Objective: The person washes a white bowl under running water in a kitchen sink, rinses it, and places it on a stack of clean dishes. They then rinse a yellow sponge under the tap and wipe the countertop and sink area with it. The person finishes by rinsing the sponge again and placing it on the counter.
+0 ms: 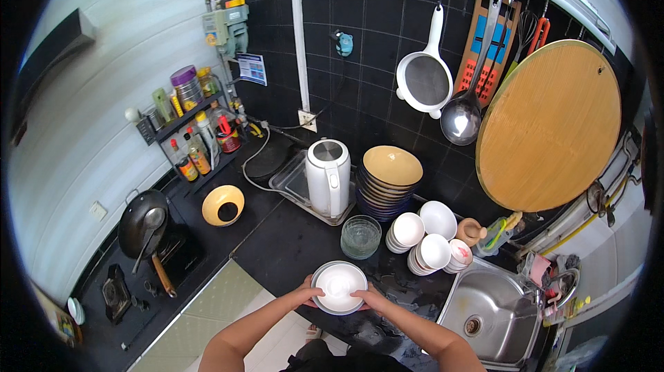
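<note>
"Where are the nested bowls [339, 287]?"

"Over the near edge of the tabletop [277, 233], left hand [303, 294] and right hand [373, 298] gripping opposite sides."

"How far along?"

"Glass bowls [361, 239] and small bowls [434, 252] stand stacked; the held ones, I'd judge, aren't set down yet."

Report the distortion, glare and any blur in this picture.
Head view: straight edges bow toward the rim, corners fall to black; head view: highlights glint on the steel ladle, the sink and the wet black counter; head view: left hand, right hand and nested bowls show no obvious motion blur.
</note>
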The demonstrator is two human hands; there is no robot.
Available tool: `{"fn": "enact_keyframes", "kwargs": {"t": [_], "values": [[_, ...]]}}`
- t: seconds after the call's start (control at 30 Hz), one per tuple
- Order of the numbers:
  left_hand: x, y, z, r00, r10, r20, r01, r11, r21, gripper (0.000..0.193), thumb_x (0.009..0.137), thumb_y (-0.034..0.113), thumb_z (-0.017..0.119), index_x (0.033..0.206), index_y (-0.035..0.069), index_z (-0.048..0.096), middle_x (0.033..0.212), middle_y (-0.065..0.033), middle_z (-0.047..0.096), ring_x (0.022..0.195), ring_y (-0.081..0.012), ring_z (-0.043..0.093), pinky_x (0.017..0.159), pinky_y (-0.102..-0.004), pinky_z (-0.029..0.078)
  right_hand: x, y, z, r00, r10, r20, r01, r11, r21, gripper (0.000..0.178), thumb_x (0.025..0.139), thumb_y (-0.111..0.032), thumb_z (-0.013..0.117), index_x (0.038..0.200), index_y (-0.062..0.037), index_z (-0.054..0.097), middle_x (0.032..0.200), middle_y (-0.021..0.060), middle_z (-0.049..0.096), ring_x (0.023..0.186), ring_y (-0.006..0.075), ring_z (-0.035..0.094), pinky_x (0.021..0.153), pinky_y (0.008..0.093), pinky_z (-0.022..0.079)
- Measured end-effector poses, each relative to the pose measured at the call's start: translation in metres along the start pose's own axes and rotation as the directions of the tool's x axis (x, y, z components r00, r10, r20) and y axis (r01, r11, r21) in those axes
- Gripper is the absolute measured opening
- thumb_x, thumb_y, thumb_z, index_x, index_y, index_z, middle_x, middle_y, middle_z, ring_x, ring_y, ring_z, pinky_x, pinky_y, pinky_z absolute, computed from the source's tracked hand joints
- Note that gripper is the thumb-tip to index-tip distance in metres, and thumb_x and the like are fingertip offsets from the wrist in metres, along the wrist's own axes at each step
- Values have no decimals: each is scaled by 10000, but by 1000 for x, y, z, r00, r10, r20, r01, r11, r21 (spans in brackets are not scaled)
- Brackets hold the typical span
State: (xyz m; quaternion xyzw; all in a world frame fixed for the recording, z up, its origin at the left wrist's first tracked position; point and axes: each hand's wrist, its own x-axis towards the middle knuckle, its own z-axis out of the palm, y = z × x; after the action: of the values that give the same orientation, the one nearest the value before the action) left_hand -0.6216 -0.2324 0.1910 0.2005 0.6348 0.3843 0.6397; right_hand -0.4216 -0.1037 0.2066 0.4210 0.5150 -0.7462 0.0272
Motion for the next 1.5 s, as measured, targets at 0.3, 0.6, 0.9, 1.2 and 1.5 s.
{"fn": "enact_keyframes", "kwargs": {"t": [0.3,0.6,0.9,1.2,1.5], "values": [[31,36,-61,993,-30,117,22,997,75,899,619,265,623,1339,55,127,1280,-180,318,1139,-326,404,789,-439,485,57,3,31,988,18,-155,4,991,137,638,725,-210,625,1244,-28,302,1123,142,492,973,244,554,694,360,534],[82,72,-130,980,-72,183,51,992,116,832,623,291,621,1325,114,211,1245,-164,376,1104,-317,430,817,-450,453,109,-36,64,978,7,-207,52,960,277,646,721,-193,612,1225,-30,241,1079,150,499,923,261,574,694,377,537],[133,89,-158,968,-87,234,46,983,176,735,659,356,593,1278,90,299,1181,-161,442,1005,-293,501,792,-434,458,145,-41,70,971,44,-234,52,920,388,607,734,-241,605,1216,-44,293,1127,148,473,907,260,574,725,391,527],[135,104,-156,981,-83,174,38,969,244,755,685,442,590,1299,118,292,1178,-153,468,968,-285,534,726,-411,486,100,-94,59,957,110,-269,-115,993,-5,658,764,-434,605,1255,-57,383,1063,123,564,828,227,607,632,340,519],[98,109,-137,996,-73,43,66,988,137,912,683,694,503,1336,114,238,1312,-165,349,1144,-342,409,866,-511,387,86,-210,60,552,-715,-429,1,515,-857,533,704,-430,645,994,-3,513,659,131,619,565,277,615,513,380,489]]}}
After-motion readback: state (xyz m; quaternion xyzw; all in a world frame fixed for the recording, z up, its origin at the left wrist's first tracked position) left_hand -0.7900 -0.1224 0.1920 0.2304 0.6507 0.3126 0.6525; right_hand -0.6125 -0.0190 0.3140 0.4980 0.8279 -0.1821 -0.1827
